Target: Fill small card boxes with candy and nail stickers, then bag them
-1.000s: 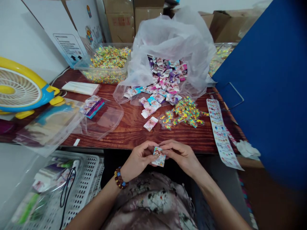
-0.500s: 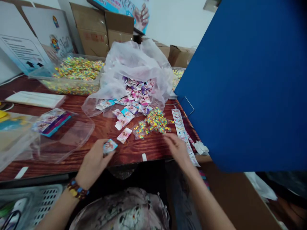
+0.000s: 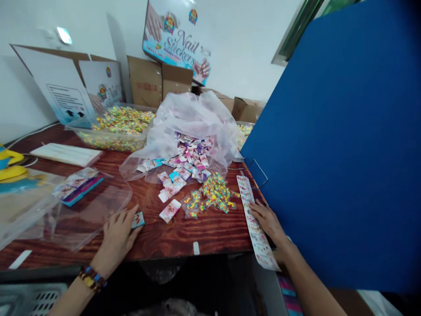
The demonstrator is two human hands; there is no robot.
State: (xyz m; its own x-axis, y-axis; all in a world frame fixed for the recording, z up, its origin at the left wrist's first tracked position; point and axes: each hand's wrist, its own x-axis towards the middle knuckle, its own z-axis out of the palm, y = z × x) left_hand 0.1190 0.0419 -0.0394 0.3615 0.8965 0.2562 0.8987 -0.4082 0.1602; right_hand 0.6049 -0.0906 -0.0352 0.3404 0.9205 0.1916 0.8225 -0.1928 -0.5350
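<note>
My left hand (image 3: 117,235), with a beaded bracelet at the wrist, rests low over the table's left part. Its fingers and thumb are closed around a small blue-and-white printed box (image 3: 138,220), partly covered by the hand. On the right, my right hand (image 3: 268,221) lies with fingers stretched over a long strip of printed stickers (image 3: 253,224); its thumb is hidden. The strip hangs a little past the table's front edge. Between the hands are a loose pink-and-white box (image 3: 170,210) and a heap of small clear packets with colourful candy-like pieces (image 3: 215,191).
A white plastic bag (image 3: 197,109) spills many small boxes (image 3: 194,151). A clear tub (image 3: 115,142) of colourful packets stands at back left. A clear plastic bag (image 3: 108,193) with boxes (image 3: 82,188) lies left. A blue panel (image 3: 335,153) borders the right side.
My left hand has moved left and lowered with the small box. My right hand has gone from beside the packet heap to the sticker strip on the right. The view has tilted up.
</note>
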